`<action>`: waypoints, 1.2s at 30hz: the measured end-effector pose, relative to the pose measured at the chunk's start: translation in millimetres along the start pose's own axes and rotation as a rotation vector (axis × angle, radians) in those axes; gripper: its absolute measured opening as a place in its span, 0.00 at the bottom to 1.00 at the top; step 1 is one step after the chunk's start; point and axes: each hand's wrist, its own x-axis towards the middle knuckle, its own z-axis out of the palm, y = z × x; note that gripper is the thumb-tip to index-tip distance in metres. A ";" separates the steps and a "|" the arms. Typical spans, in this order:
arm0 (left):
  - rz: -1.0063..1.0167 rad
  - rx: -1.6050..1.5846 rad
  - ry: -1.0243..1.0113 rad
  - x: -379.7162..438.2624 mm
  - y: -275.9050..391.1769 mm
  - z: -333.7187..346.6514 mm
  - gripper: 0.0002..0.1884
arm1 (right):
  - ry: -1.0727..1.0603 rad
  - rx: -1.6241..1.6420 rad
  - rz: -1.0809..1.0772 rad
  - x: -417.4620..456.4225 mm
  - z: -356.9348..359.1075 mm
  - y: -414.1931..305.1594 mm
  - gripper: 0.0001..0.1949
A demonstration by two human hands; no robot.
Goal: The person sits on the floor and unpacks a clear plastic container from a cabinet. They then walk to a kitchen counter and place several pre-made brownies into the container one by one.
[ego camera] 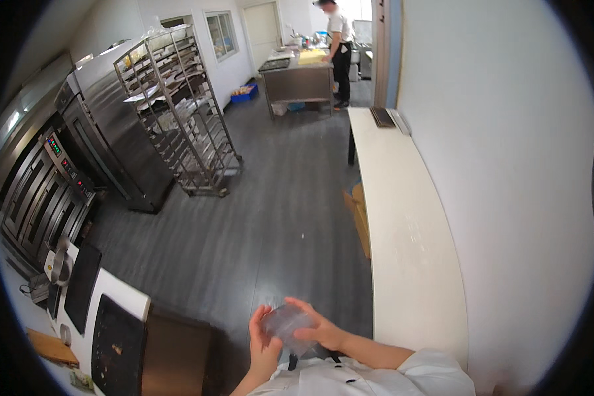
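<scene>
Close in front of my white jacket, both hands hold a small translucent plastic item (289,326), perhaps a bag or a container lid; its exact kind is hard to tell. My left hand (263,341) grips its left side, with the thumb at the lower edge. From the right, my right hand (321,330) grips it, fingers along the upper edge and thumb lying across its face. Beneath the hands lies the dark grey floor (257,237).
A long white table (411,237) runs along the right wall. At left stand a wheeled tray rack (178,109), a steel cabinet (114,133), a deck oven (44,188) and a counter holding black trays (119,346). A person (339,49) stands by a steel worktable (297,84) farther off.
</scene>
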 end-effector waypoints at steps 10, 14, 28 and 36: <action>0.107 0.315 -0.062 362.7 -58.5 31.5 0.42 | 0.248 0.039 0.066 235.1 -198.3 -88.3 0.37; 0.386 0.562 -0.399 514.2 -74.5 99.4 0.45 | 0.267 0.322 -0.039 287.4 -300.7 -158.2 0.37; 0.542 0.704 -0.679 979.5 -94.3 200.7 0.52 | 0.340 0.459 0.227 589.7 -589.9 -398.2 0.23; 0.474 0.681 -0.448 1212.7 -127.5 226.7 0.53 | 0.231 0.610 0.363 778.3 -755.9 -485.1 0.23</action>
